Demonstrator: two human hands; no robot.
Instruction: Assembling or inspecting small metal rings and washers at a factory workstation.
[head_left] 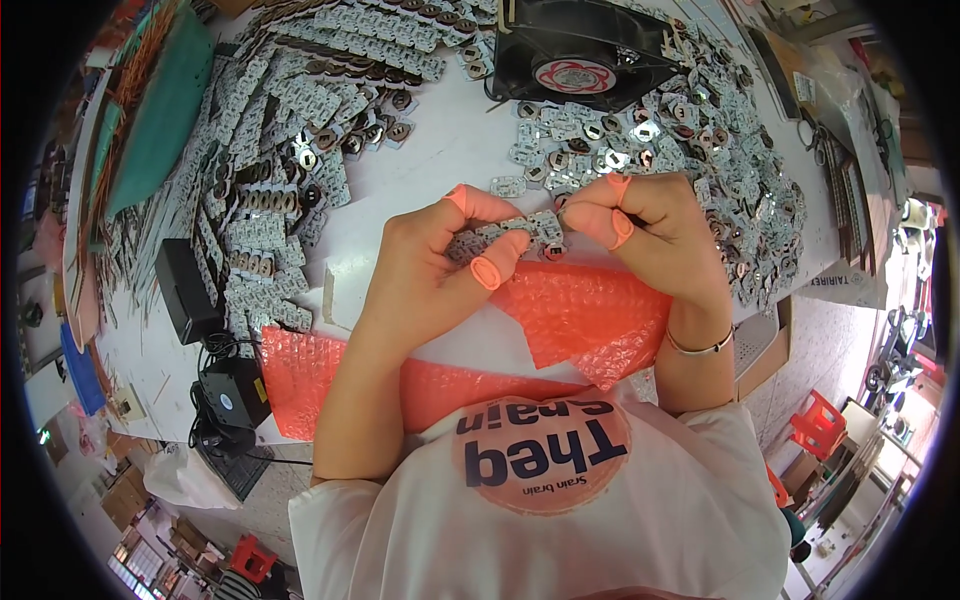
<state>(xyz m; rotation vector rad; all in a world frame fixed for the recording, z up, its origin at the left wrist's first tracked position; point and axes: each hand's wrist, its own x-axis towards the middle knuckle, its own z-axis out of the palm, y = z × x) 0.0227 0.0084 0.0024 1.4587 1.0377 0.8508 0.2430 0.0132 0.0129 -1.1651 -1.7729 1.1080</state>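
A short strip of small pale circuit boards [543, 230] is held up in front of me, over pink bubble wrap. My left hand [430, 250] pinches its left part between thumb and fingers. At the strip's right end my right hand [655, 225] has its thumb and forefinger closed; the fingers hide the exact contact. Orange finger cots cover some fingertips and thumbs of both hands. One loose board [508, 187] lies on the table just beyond the strip.
Red bubble wrap [590, 305] lies under my hands. Rows of board strips [265, 200] fill the left side; a heap of separate boards [740, 200] covers the right. A black fan [590, 60] stands at the back. Black boxes with cables [235, 390] sit at the left edge.
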